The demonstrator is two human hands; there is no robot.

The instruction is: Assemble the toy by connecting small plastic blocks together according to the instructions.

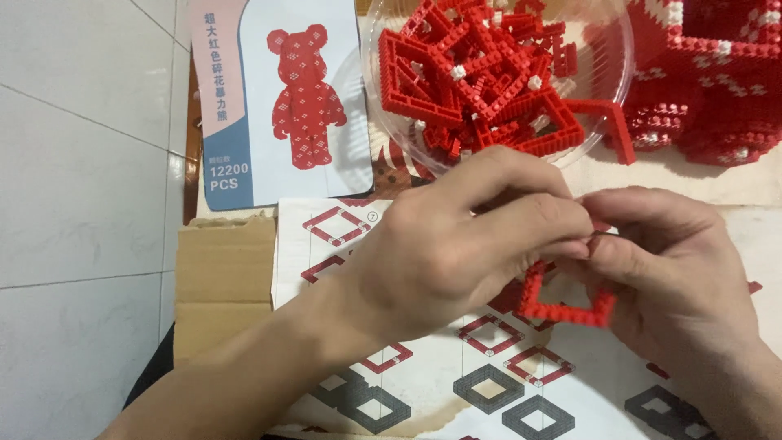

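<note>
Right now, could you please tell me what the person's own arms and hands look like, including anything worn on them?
Both are bare. The left hand and the right hand show no gloves, rings, watch or bracelets that I can see. The forearms are uncovered as far as the picture edge, with no sleeve in view. The fingernails that show look short and unpainted. No markings are visible.

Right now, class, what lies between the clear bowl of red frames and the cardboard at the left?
In the head view, between the bowl and the cardboard lie a bear picture card and the instruction sheet's top corner.
</note>
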